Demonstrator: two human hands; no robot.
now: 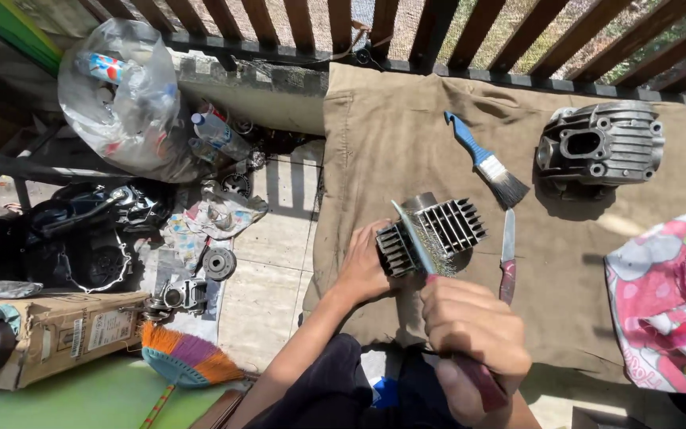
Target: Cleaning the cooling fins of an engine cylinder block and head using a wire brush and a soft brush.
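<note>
Head view: a finned metal engine cylinder [432, 233] is held steady on a brown cloth [375, 143] by the left hand [363, 270], which is wrapped around its near left side. The part is gripped this way so it does not roll. The right hand [470, 338] is closed tight on the dark red handle of a wire brush [422, 246], and the bristles are laid across the fins, just ahead of that hand. Just right of the brush, a small knife [506, 254] is lying flat. Farther out from the right hand, a blue paintbrush [486, 159] and a second engine part [601, 147] are resting. Bare cloth is left between them. The cloth's left edge is close to the left hand, with floor tiles [267, 246] beyond. A flowery cloth [668, 302] is seen to the right.
</note>
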